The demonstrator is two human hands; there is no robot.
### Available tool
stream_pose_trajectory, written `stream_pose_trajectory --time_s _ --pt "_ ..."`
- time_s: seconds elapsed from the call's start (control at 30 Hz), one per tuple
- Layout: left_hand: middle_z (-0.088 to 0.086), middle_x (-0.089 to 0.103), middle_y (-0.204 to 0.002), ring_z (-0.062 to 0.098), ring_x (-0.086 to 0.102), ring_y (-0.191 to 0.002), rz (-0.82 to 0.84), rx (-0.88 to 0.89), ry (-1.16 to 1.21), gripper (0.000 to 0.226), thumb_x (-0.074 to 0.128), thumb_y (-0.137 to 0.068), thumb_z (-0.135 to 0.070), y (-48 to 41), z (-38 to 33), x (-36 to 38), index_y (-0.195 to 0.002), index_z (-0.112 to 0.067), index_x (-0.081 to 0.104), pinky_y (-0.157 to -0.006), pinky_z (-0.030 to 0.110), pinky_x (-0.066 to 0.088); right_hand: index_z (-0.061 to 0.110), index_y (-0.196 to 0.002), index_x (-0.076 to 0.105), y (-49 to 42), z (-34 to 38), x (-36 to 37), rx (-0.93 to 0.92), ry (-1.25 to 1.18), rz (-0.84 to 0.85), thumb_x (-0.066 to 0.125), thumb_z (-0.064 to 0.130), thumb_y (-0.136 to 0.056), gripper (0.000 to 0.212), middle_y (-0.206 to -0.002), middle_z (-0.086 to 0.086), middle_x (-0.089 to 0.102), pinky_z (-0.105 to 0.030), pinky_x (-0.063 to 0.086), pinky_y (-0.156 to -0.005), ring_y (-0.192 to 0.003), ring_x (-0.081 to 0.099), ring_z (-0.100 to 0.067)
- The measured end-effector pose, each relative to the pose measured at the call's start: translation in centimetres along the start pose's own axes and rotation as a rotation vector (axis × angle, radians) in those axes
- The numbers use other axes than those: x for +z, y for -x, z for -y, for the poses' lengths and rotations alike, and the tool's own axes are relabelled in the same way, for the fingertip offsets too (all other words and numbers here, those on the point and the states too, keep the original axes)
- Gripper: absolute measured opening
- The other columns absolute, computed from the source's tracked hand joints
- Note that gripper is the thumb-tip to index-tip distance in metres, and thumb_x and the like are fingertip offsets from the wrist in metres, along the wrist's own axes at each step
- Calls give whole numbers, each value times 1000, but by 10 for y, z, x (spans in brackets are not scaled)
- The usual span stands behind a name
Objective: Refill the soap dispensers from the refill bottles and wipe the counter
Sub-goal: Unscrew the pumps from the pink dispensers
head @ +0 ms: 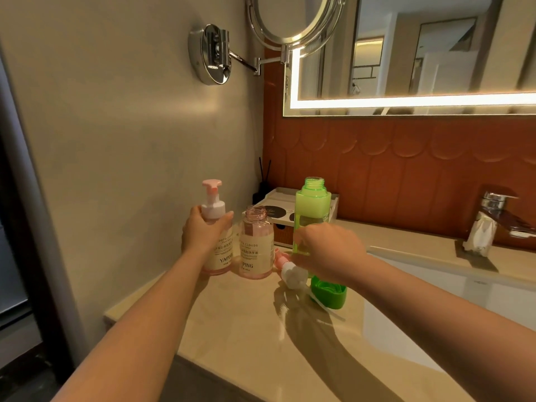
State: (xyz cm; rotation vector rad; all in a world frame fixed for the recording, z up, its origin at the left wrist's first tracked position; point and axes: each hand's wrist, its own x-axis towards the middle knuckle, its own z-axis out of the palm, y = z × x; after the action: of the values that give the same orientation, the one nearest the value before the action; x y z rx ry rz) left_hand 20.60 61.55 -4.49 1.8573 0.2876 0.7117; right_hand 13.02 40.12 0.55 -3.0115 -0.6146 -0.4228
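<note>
Green bottle lower half behind right hand; pump bottle label part-hidden by left hand.

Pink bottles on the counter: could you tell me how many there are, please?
2. The pump-topped pink bottle stands leftmost, gripped by the left hand; the open pink bottle stands beside it, left of the green bottle in the right hand. None seems hidden.
</note>
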Motion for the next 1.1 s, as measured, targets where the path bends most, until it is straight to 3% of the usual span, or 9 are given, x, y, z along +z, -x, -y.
stream_pose_trajectory --time_s 0.3,0.6,0.7,0.8,0.87,1.0,1.1 --pt "-1 61 -100 21 58 -89 19 50 44 37 74 -74 -30 25 2 -12 -103 -18 54 -73 33 43 21 -106 58 10 5 -6 -44 -28 -36 53 47 -89 31 -99 3 64 -26 51 -67 -85 58 -15" --pt "-3 63 -106 19 60 -96 197 87 180 39 73 -76 -29 99 -14 -24 -109 -22 55 -80 39 48 25 -110 61 46 -5 -8 13 -146 18 56 47 -87 32 -100 4 65 -32 56 -75 -87 60 -13" --pt "-5 66 -103 18 63 -95 303 119 259 37 74 -71 -32 131 -22 -22 -104 -27 57 -80 38 51 20 -105 65 66 -9 -18 24 -341 90 56 42 -88 28 -100 2 67 -32 56 -79 -88 62 -12" --pt "-5 68 -99 15 65 -92 394 155 335 52 78 -59 -45 159 -31 -14 -103 -28 58 -77 34 52 19 -109 64 90 -9 -32 -31 -483 79 54 38 -89 29 -106 5 65 -19 51 -74 -89 57 -6" --pt "-6 67 -102 13 65 -93 443 172 378 56 71 -57 -53 176 -36 -5 -106 -28 58 -79 34 53 21 -116 59 104 -9 -40 -41 -513 44 53 40 -89 33 -112 6 61 -14 45 -71 -92 54 -4" --pt "-6 65 -105 10 64 -97 530 197 466 47 68 -65 -44 205 -44 15 -108 -30 53 -78 26 53 24 -131 46 120 -14 -48 -13 -575 -17 54 41 -88 47 -127 8 53 -17 40 -78 -102 45 -2" --pt "-10 63 -109 11 62 -101 573 209 498 38 66 -74 -41 225 -54 29 -108 -32 51 -86 31 50 29 -122 51 126 -15 -52 13 -729 -3 59 39 -86 38 -109 14 55 -17 42 -73 -94 50 -2"
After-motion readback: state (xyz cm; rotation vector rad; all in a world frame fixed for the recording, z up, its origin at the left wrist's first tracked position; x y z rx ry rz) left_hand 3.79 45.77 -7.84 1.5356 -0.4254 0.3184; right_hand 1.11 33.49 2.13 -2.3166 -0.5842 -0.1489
